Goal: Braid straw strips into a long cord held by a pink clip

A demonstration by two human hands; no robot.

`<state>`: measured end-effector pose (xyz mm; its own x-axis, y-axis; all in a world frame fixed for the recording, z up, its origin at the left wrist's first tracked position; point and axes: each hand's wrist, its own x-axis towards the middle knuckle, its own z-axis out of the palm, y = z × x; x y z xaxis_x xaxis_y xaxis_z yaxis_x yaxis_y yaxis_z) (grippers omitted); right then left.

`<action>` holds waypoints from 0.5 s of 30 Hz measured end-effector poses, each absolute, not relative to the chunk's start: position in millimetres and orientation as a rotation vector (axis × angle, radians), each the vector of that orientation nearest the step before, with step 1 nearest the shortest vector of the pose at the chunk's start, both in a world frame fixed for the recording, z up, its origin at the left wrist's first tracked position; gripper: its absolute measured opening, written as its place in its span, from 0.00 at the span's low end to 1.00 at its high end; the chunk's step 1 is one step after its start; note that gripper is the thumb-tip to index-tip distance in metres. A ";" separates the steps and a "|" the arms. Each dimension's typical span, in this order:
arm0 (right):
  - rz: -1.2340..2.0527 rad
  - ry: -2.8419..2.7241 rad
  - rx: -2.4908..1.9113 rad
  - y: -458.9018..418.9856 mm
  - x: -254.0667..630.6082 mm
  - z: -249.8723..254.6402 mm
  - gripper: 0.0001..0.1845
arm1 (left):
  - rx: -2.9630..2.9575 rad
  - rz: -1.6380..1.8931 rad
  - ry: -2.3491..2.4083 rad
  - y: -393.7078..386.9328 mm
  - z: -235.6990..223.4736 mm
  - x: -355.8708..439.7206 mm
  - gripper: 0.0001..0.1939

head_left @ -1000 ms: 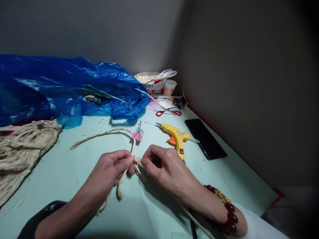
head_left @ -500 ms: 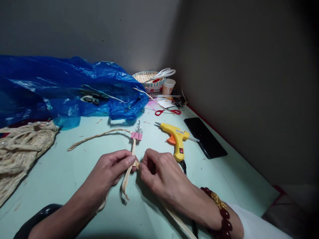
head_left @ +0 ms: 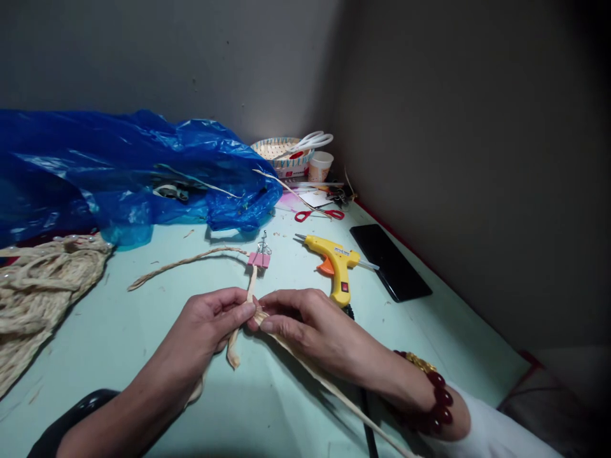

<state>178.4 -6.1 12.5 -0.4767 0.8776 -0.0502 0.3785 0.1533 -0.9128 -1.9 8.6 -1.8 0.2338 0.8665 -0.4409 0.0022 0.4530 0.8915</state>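
Right hand (head_left: 315, 326) less curled, strand (head_left: 334, 389) more exposed

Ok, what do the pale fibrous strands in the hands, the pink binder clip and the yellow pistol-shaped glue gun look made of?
Pale fibrous strands: matt, probably plant fibre or paper, from their creases.
Pink binder clip: probably painted metal, from its even colour; gloss unclear.
Yellow glue gun: likely smooth plastic, from its uniform, moulded look.

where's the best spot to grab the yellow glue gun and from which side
Probably the handle, taken from the near right with the right hand. The yellow glue gun lies on its side, handle toward the person. Its orange trigger sits left of the handle, and the metal nozzle points left, so this grip keeps clear of the tip.
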 end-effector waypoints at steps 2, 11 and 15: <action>1.390 -1.896 -1.175 -5.0 177.2 10.1 0.14 | 0.927 0.718 1.191 8.6 -1.2 -1.4 0.09; 1.148 -1.912 -1.317 -14.6 167.8 8.7 0.14 | 1.100 0.720 1.202 6.1 -8.1 -4.2 0.09; 1.008 -1.934 -1.399 -12.3 168.2 6.1 0.13 | 1.153 0.692 1.197 2.6 -9.1 -3.5 0.11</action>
<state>168.2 -12.3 6.1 -0.3123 0.9500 0.0014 0.5429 0.1797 -0.8203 -3.5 2.6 -9.1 0.2758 0.8970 -0.3454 0.1486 0.3152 0.9373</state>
